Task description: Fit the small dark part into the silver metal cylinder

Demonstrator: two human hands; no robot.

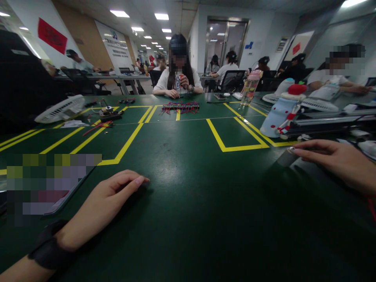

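Right hand pinching a grey cylinder

Head view: the small, matte cylinder tilts at the right of the green table, its top partly covered. The left hand rests loosely curled, empty. Beyond the cylinder: a red-topped, pale-blue bottle.

An open-plan office, with panel lights across the upper frame and people on mesh-backed chairs at upper right. Coloured wires on the taped green table add a workshop look.
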